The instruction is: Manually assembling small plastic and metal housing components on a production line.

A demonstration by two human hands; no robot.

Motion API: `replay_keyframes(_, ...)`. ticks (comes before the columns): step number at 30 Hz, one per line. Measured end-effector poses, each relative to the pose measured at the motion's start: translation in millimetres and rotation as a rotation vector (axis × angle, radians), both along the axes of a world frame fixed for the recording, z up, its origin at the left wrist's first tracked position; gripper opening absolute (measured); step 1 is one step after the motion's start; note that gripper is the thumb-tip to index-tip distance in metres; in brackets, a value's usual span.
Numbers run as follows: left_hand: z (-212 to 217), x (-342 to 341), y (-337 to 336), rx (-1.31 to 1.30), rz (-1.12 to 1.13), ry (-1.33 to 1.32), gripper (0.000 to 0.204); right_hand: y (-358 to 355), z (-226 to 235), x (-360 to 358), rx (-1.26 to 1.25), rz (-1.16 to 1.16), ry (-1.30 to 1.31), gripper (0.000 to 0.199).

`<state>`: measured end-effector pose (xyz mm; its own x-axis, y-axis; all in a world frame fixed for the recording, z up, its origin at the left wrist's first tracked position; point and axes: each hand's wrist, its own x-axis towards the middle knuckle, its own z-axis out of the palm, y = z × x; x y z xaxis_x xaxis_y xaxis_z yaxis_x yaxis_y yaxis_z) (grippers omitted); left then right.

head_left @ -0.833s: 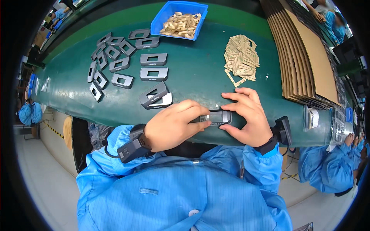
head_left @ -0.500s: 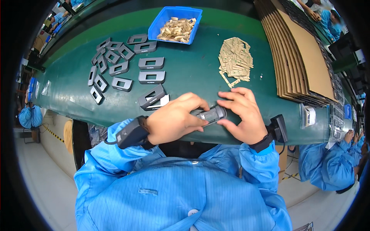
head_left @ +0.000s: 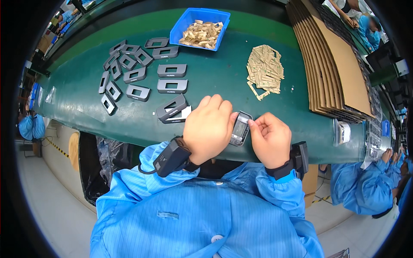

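Green tabletop [head_left: 223, 79] underlies dark housing [head_left: 240, 130] between left thumb [head_left: 232, 119] and right thumb [head_left: 254, 130]

Pale lettering [head_left: 171, 91] on grey frames [head_left: 181, 85]

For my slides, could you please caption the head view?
A person's left grip and right grip at a dark part, grey frames and blue bin beyond.

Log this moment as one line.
left hand: holding gray part | right hand: thumb at part's right edge | ahead: loose gray frames, blue bin of beige pieces, pile of beige frames
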<state>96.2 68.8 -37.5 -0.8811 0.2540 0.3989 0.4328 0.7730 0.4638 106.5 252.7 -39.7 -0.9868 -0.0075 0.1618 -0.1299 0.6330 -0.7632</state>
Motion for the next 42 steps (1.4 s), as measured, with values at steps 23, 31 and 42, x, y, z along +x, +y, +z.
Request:
replay_keyframes(23,76.2,-8.0,-27.6,0.022,-0.151,-0.187,0.011,-11.1,62.3,-20.7,-0.089,0.285,0.260,0.034)
replay_keyframes(31,76.4,-122.3,-54.5,0.565,-0.200,-0.076,0.006,-34.0,72.2,-119.0,-0.818,0.388,0.013,0.008)
replay_keyframes(42,34.8,-125.5,-53.0,0.633,-0.010,0.139,0.018,-57.2,16.2,-125.8,-0.571,0.261,0.267,0.010)
